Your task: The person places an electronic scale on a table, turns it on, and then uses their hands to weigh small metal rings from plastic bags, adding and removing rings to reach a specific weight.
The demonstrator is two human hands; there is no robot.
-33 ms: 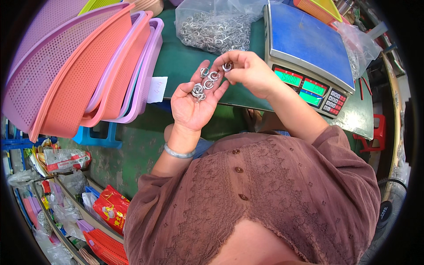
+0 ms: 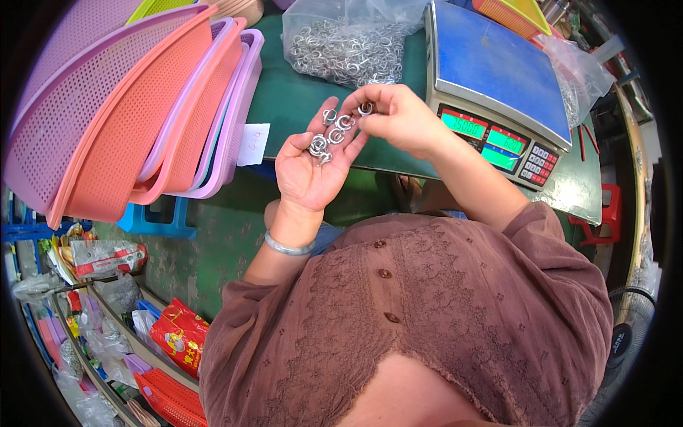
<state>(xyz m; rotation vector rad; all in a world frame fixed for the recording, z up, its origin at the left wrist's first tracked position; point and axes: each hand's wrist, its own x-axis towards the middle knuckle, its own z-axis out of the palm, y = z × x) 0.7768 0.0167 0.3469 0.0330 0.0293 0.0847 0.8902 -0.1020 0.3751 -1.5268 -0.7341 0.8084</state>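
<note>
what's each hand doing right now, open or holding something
Left hand: open, palm up, several metal rings lying on it.
Right hand: closed, fingers and thumb pinching a single ring.

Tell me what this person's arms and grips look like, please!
The left grip and right grip wear no gloves. A smooth, pale grey bangle circles the left wrist; nothing shows on the right one. The left sleeve and right sleeve are short, loose and brown, leaving the forearms bare.
</note>
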